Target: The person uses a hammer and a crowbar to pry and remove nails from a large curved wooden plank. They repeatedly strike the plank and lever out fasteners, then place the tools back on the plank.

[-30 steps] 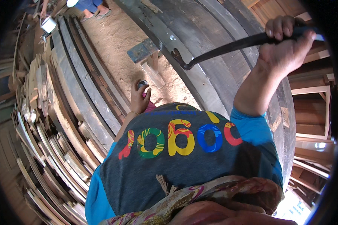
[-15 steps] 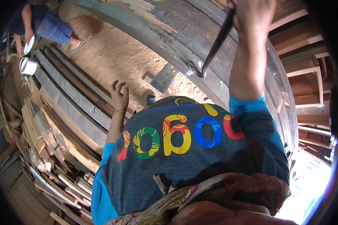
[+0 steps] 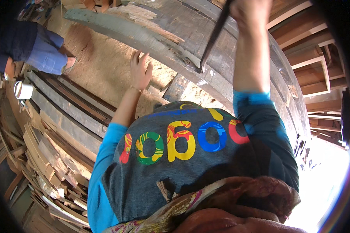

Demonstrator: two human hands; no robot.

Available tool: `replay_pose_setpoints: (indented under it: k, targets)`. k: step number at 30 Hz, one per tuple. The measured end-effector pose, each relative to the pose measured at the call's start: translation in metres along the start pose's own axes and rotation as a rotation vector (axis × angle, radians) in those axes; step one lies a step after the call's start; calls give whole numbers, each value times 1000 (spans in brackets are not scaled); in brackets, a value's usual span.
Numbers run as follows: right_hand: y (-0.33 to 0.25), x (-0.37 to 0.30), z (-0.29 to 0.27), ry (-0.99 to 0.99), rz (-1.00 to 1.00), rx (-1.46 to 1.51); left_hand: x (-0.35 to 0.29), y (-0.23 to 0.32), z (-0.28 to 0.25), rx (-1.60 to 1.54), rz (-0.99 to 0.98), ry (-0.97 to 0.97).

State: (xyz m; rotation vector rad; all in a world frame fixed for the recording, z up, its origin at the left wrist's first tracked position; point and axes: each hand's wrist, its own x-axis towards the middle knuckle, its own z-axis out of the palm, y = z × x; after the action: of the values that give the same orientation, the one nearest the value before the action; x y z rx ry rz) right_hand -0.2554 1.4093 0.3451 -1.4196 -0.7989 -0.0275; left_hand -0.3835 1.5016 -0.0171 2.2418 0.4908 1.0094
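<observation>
My right hand (image 3: 251,14) is closed around the upper end of a long dark metal pry bar (image 3: 215,37). The bar's lower, hooked tip rests on the weathered grey plank (image 3: 217,79) beside a dark hole or knot in the wood. My left hand (image 3: 140,72) is held out with its fingers spread, holding nothing, close to the plank's near edge. Whether its fingertips touch the wood I cannot tell. A dark block (image 3: 176,88) lies below the plank, near my body.
Long boards (image 3: 72,110) lie stacked to the left, with piled offcuts (image 3: 52,161) nearer me. Another person (image 3: 42,48) stands at the far left, by a white bucket (image 3: 24,90). Wooden frames (image 3: 313,75) fill the right side. Sandy floor (image 3: 93,54) lies between.
My left hand has reached up and forward toward the plank. The bar's tip stays by the same spot on the wood. The other person appears larger and nearer.
</observation>
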Motion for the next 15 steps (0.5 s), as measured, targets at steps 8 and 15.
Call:
replay_pose_setpoints:
  k: [8, 15]
  targets:
    - [45, -25, -251, 221, -153, 481, 133, -51, 67, 289, 82, -113]
    - [18, -15, -209, -17, -122, 544, 144, -55, 77, 318, 28, -155]
